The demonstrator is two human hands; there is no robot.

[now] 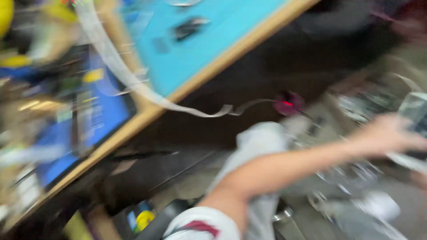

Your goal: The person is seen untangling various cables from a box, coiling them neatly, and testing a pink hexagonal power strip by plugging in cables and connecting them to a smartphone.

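Nearest the lens was a white sleeve (202, 226) with a dark red patch, low in the blurred frame, and from it a bare arm ran up and to the right.

At far left, a blue screen (100, 113) lay tilted on the wooden-edged bench (133, 122), with yellow and dark clutter smeared around it. Further along, a turquoise mat (213, 40) covered the bench top, a small dark object (189, 27) resting on it. A pale ribbon-like strip (147, 91) trailed off the bench edge toward a small dark-red device (288, 103) showing a red light.

At right, the right hand (384, 133) reached into a cluttered box or bin of greyish parts (356, 106) and met a flat, clear-grey packet (413, 113). Its fingers seemed curled about the packet's lower edge, but the blur kept me from telling whether they gripped it or only touched. The left hand was out of view.

Judging by this, the pick-up looked barely begun: the packet sat among the parts at the right edge, not lifted clear. Its long axis seemed to run roughly up and down the frame, tilted slightly, though the blur left that uncertain.
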